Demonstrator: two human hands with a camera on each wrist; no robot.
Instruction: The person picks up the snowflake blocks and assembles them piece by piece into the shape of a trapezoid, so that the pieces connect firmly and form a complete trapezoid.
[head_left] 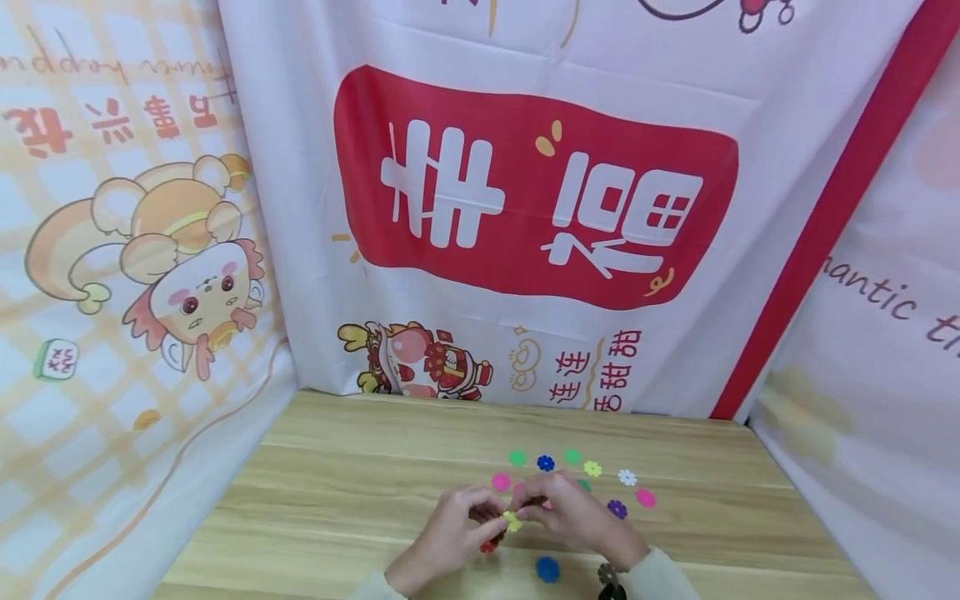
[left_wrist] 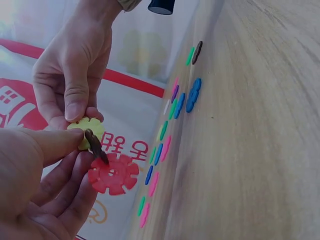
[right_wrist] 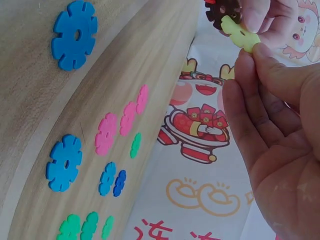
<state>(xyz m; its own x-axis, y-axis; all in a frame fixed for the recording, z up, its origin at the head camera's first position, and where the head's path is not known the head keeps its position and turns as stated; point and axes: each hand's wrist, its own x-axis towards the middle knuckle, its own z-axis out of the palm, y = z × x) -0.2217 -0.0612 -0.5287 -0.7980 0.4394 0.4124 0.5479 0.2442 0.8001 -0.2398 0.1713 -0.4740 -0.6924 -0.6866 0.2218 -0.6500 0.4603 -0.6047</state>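
Yellow disc [right_wrist: 241,35], notched around its rim like a flower, is held above the table between the two hands, its edge meeting a brown disc [right_wrist: 225,11]; whether their slots are engaged cannot be told. It can be judged light, thin and fairly stiff, plastic by its look, with a smooth face that may slide a little under a fingertip. Breakage seems unlikely, though a notched tooth could be bent if the piece were twisted. It is best taken by the outer rim opposite the joint, flat between thumb and forefinger, so that the notches are left uncovered. Just so is the far edge pinched by the right hand [head_left: 566,508], thumb and forefinger together on it, the other fingers extended loosely. Brown disc is gripped between the thumb and fingers of the left hand [head_left: 461,521], close beside the yellow edge, and a red disc [left_wrist: 114,174] is joined at its other side. Below, on the wooden table [head_left: 337,492], a blue disc [head_left: 547,569] is seen near the right hand; farther off, a white disc [head_left: 627,477] and a purple disc [head_left: 617,508] are scattered, with a printed cloth [head_left: 532,192] hung behind.
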